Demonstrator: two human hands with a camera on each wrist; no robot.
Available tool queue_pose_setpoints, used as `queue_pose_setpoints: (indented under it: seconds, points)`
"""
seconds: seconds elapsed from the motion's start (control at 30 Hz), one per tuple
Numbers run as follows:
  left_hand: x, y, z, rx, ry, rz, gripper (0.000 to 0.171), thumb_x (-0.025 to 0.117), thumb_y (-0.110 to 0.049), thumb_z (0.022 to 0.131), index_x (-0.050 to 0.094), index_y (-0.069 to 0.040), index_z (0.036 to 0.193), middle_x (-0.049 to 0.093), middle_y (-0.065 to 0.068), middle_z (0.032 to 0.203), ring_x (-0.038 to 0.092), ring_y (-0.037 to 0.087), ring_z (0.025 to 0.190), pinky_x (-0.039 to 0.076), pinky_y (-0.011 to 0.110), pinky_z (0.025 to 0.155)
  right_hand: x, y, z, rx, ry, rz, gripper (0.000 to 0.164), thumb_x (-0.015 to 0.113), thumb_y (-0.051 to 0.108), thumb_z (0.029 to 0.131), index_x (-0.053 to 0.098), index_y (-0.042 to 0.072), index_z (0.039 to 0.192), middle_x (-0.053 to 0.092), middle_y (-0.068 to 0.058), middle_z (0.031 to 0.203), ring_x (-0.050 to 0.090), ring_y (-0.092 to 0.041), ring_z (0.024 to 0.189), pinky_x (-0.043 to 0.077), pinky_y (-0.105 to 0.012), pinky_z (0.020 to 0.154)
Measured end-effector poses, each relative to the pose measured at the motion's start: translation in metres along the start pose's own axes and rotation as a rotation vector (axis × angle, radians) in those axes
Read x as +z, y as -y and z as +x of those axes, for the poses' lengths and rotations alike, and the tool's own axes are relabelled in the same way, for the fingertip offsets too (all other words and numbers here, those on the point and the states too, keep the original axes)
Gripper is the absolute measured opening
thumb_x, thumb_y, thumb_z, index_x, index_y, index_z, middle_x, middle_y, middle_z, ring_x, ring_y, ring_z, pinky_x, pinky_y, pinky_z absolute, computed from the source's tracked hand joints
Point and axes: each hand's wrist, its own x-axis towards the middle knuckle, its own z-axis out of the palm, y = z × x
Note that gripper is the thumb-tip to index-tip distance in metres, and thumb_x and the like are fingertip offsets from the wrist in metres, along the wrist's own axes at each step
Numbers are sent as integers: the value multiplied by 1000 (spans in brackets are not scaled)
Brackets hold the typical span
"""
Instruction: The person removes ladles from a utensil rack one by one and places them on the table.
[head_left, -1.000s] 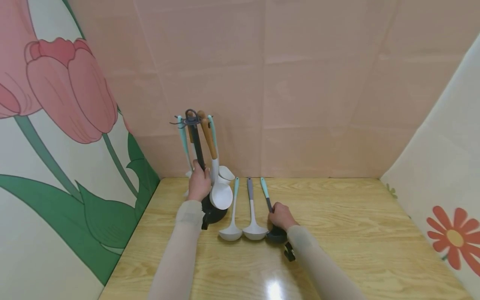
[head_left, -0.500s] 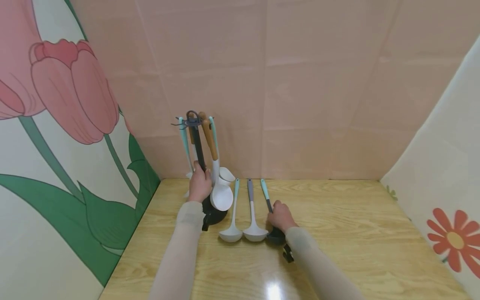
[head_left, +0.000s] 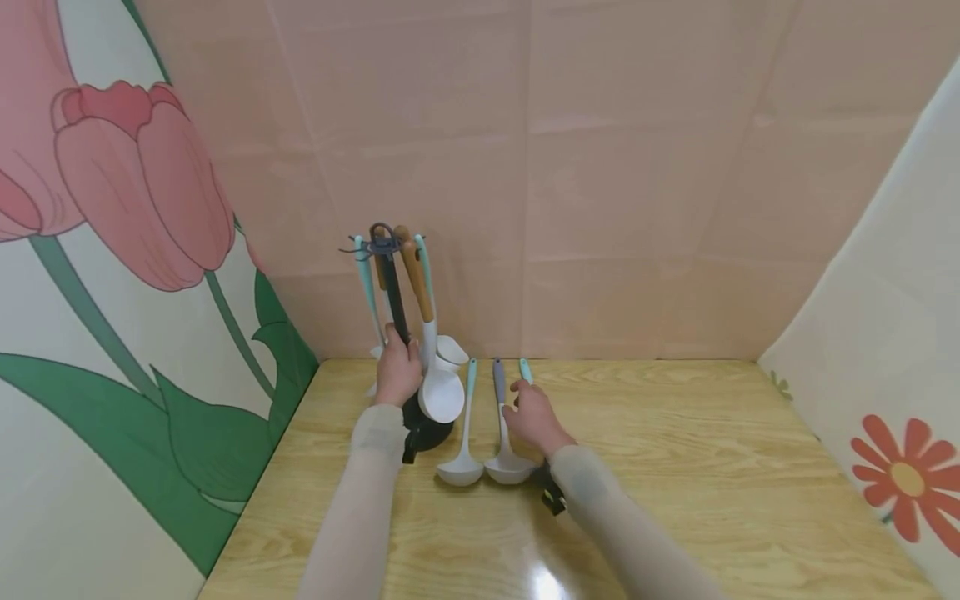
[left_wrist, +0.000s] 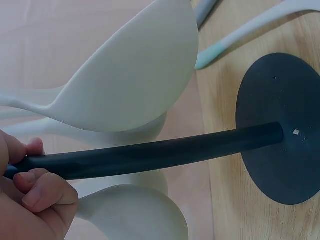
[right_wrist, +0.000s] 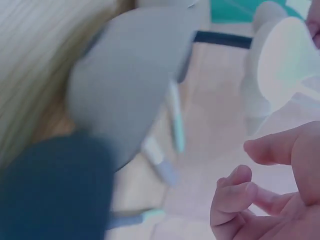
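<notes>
My left hand [head_left: 397, 369] grips the black upright pole [left_wrist: 150, 155] of a utensil stand, whose round black base [left_wrist: 280, 175] rests on the table. White ladles hang around the pole, one with a wooden handle [head_left: 416, 275]. Three ladles lie side by side to the right: a white one with a mint handle [head_left: 461, 472], a white one with a grey handle [head_left: 510, 468], and a dark one with a mint handle tip [head_left: 526, 371]. Over the last two hovers my right hand [head_left: 536, 417], its fingers loosely bent and holding nothing. It partly hides the dark ladle.
The wooden table [head_left: 697, 483] reaches back to a plain pinkish backdrop [head_left: 637, 208]. A tulip-printed sheet [head_left: 142, 183] stands on the left, and a flower-printed one [head_left: 907, 479] on the right.
My right hand has let go of the dark ladle and moved up and left, toward the grey-handled ladle. The left hand stays on the stand's pole.
</notes>
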Motion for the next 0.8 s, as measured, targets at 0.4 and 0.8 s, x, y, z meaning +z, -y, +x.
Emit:
queue_pose_setpoints:
  seconds: [0.4,0.8]
  points:
    - [0,1,1,-8,0,-1,30,42,-14,105,35,0,130,63,27,104,63,48,100,47,58,90,-1,56,10,-129,45,65,47,67,16,92,53,-2,133,64,-20,114,63,-33,103,52,-45,85]
    - [1,2,1,-4,-17,13,29,44,-16,104,37,-2,129,64,28,103,63,50,98,46,60,87,0,87,18,-260,85,122,62,67,10,93,40,-1,147,56,-21,138,65,-31,96,52,-44,85]
